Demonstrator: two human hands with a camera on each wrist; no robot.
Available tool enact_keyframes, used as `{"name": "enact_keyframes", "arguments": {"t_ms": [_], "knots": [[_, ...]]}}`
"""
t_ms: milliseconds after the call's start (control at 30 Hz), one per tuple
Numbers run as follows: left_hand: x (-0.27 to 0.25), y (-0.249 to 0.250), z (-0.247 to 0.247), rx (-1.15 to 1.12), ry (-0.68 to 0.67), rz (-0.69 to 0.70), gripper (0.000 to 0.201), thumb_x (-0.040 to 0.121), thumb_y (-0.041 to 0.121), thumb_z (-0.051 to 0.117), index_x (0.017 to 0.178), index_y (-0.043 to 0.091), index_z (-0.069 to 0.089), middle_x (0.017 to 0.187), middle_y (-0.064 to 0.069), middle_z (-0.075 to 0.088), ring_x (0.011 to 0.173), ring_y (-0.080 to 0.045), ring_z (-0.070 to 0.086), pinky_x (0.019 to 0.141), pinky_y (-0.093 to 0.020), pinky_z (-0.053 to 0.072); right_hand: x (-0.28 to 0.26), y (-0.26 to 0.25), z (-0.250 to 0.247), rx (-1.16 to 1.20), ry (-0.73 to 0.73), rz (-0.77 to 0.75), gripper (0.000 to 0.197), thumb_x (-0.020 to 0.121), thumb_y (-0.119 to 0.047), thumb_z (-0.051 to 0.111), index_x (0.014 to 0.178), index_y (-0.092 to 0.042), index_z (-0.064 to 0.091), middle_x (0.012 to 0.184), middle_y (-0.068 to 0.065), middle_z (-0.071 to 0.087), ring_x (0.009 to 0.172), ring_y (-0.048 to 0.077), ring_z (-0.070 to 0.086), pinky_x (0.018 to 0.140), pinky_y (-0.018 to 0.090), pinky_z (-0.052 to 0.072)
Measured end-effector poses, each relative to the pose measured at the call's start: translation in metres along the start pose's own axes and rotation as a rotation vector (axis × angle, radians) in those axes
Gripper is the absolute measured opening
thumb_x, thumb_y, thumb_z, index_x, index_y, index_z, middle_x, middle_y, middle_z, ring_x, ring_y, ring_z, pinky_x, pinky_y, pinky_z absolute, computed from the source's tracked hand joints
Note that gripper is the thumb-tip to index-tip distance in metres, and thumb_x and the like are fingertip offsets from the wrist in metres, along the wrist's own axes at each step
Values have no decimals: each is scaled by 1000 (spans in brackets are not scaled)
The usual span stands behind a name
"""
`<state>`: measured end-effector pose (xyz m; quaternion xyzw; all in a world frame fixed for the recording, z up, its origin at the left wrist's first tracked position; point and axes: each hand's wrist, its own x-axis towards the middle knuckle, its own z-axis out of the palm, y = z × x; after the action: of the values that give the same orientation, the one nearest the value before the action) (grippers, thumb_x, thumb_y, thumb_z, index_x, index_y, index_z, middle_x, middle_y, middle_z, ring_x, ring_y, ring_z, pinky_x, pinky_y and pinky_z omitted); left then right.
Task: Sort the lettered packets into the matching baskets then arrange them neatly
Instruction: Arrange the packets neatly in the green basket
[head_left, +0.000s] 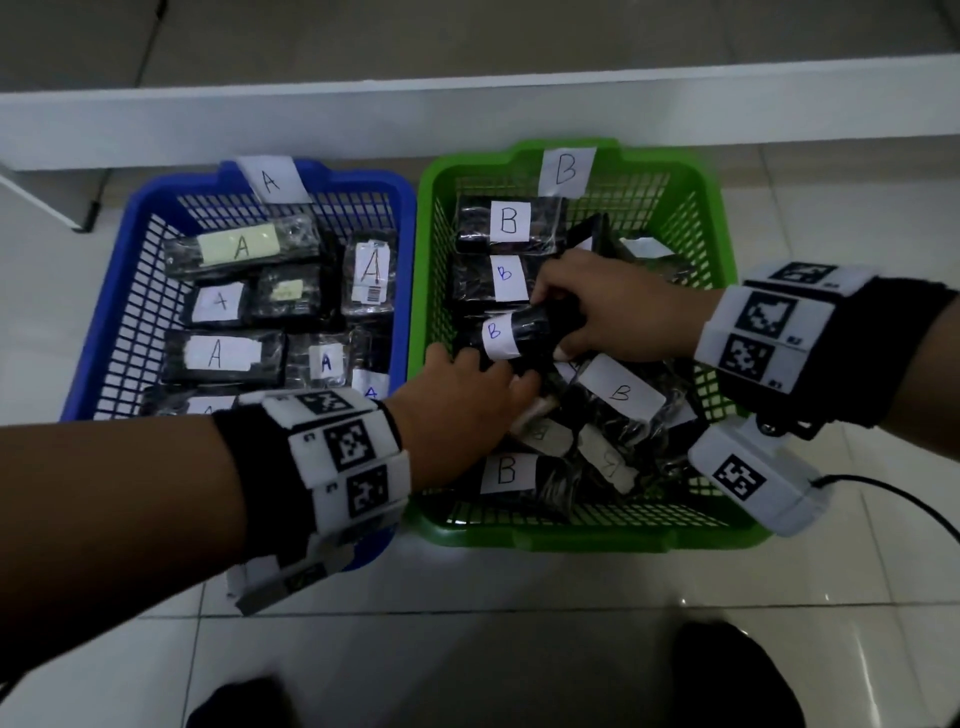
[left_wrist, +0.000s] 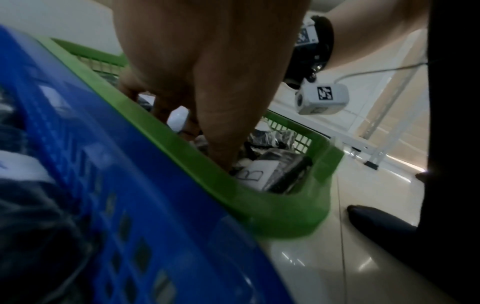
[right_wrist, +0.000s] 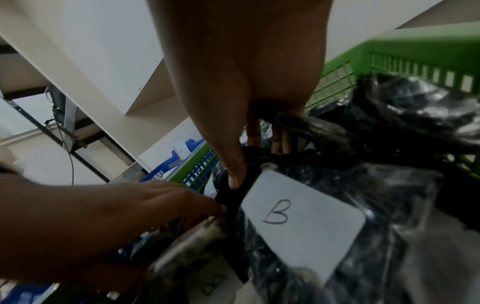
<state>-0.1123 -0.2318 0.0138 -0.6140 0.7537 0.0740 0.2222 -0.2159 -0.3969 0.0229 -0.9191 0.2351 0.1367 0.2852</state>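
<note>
On the floor stand a blue basket (head_left: 98, 291) tagged A and a green basket (head_left: 571, 540) tagged B. Black packets with A labels lie in rows in the blue one. The green basket (right_wrist: 415, 45) holds several B packets, some in a row at its left, others heaped. My right hand (head_left: 587, 312) grips a black B packet (head_left: 524, 332) above the heap; its thumb (right_wrist: 233, 164) pinches the packet's dark edge (right_wrist: 239, 191). My left hand (head_left: 467, 384) reaches into the green basket (left_wrist: 182, 148), its fairly straight fingers (left_wrist: 221, 133) pressing down on packets beside that one.
A white ledge (head_left: 467, 104) runs behind the baskets. Pale floor tiles surround them. A cable (head_left: 883, 488) trails from the white camera box (head_left: 753, 478) on my right wrist. My dark shoes (head_left: 727, 675) are at the near edge.
</note>
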Motion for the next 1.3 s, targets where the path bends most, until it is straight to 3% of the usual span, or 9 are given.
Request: {"name": "enact_keyframes", "arguments": {"t_ms": [133,333,500,800,900,967,1033,1167,1300], "knots": [[7,-18,-5,-182,13,126,57,91,23,50,142,22,24,129,-3,45,104,-25,54,77,-33,34,1,0,4,-50,0,-2,57,75,-22,76,123,-22,46,115,10,43,97,26,49,74,26,35],[-1,-44,-7,-186,-243,201,91,82,37,67,149,31,7,150,-1,22,132,-24,26,106,-35,29,-4,-7,15,-208,40,-64,53,80,-19,72,123,-24,42,114,11,41,81,32,53,74,39,49],[-1,-48,0,-222,2,336,69,81,31,67,141,21,36,128,-7,55,114,-29,50,89,-41,47,1,-4,14,-220,9,-35,53,80,-21,72,121,-29,39,100,9,39,77,30,52,67,34,45],[1,-58,-15,-609,-43,335,40,90,51,47,126,35,52,113,11,61,92,-1,57,73,-10,43,3,1,-2,-142,-124,-26,43,88,-19,64,129,-20,52,99,-1,58,79,7,46,53,15,29],[8,-58,-22,-593,-35,337,47,88,61,35,113,34,64,104,11,64,91,-6,59,81,-25,50,5,0,-11,-103,-138,-6,34,90,-17,60,124,-24,60,116,-2,65,88,7,52,61,11,29],[16,-60,-20,-535,73,275,48,90,61,35,107,29,66,97,6,60,90,-12,58,80,-35,50,6,-1,-18,31,-60,50,25,92,-17,56,114,-23,68,97,-10,68,78,10,61,57,12,36],[27,-64,-14,-461,147,165,40,90,49,48,121,24,57,107,2,56,98,-16,56,82,-36,50,9,1,-29,163,115,136,21,92,-17,54,105,-16,70,84,-10,64,76,17,63,66,17,46],[44,-60,-5,-271,6,43,65,84,35,64,139,17,34,122,-6,44,111,-24,49,84,-41,49,17,20,-47,-115,355,269,17,85,-23,57,94,-15,69,100,7,68,95,29,60,86,36,47],[51,-56,-3,-181,46,48,56,91,13,50,144,17,32,126,-7,45,110,-28,52,83,-43,51,14,38,-52,-397,81,415,34,85,-44,61,108,-19,64,115,10,60,113,35,50,100,48,32]]}}
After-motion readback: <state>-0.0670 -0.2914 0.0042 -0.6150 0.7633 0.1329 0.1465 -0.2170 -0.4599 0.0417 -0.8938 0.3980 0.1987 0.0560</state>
